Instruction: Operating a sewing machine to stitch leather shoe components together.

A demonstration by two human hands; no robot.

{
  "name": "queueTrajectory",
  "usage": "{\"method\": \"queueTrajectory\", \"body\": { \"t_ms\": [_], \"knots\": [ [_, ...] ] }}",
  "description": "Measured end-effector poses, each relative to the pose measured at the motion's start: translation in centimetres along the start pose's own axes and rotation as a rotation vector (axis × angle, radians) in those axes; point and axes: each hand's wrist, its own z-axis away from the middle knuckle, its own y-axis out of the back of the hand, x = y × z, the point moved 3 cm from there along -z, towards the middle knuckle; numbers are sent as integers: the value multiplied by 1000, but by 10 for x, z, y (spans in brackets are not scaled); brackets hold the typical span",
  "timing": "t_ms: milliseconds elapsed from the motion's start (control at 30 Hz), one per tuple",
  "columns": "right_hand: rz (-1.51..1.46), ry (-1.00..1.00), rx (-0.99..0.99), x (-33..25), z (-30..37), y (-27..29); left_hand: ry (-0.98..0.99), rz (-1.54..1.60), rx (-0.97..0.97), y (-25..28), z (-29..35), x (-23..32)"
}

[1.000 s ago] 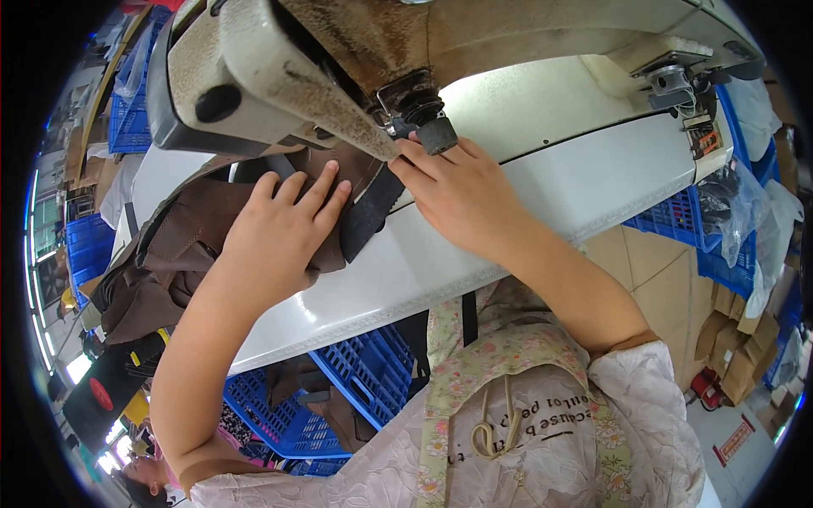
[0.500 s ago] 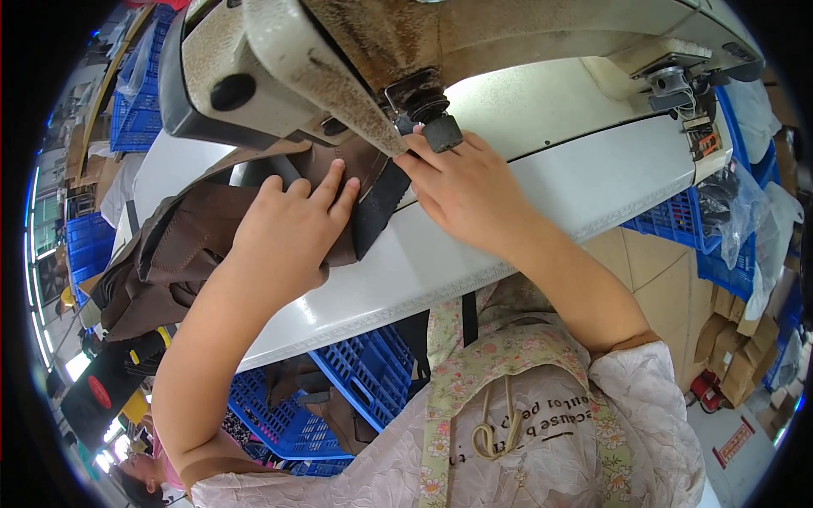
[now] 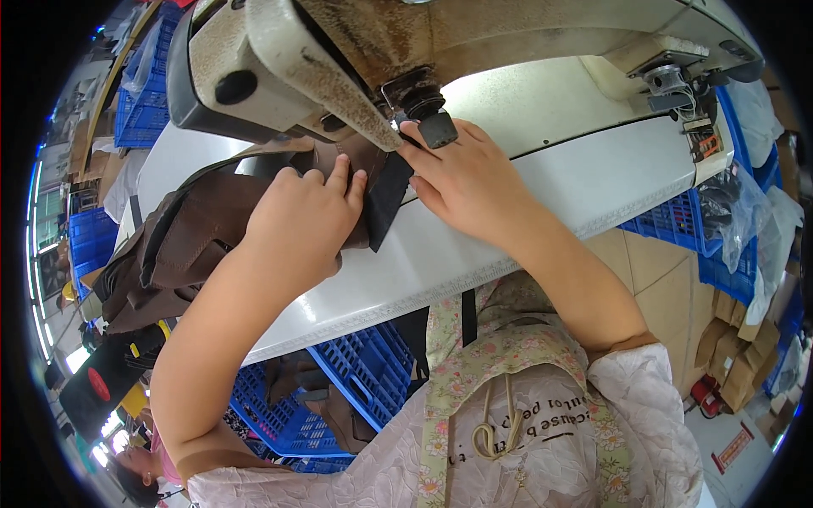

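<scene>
Head view, dark brown workpiece [image 3: 216,205], stitched, folded, creased

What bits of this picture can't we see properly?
In the head view:
Some fingertips of the right hand: behind the black knob.
Brown material under the left hand: covered by it.
Whether a needle touches the material: sewing machine in the way.
The machine's top: cut off by the upper edge.

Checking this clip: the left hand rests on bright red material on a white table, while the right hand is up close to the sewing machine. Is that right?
Not quite: in the head view the material is dark brown, not bright red. The left hand does rest on it on a white table, with the right hand up close to the sewing machine.
</scene>
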Motion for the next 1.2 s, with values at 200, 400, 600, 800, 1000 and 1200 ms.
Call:
{"method": "queueTrajectory", "body": {
  "t_ms": [200,400,600,800,1000,1200],
  "knots": [
    [12,-26,-58,0,-1,3,28,13,-17,2,-3,3],
    [20,-7,-6,-2,-3,7,25,3,-54,7,-6,8],
    [43,-19,-32,-7,-3,6,31,74,-49,5,-8,7],
    [-48,-76,-30,-27,8,-1,97,184,-168,11,-10,8],
    [-95,-74,13,-21,12,-2,160,164,32,1,13,20],
    [-31,-35,45,-24,12,-5,227,-94,186,-14,45,55]
  ]
}}
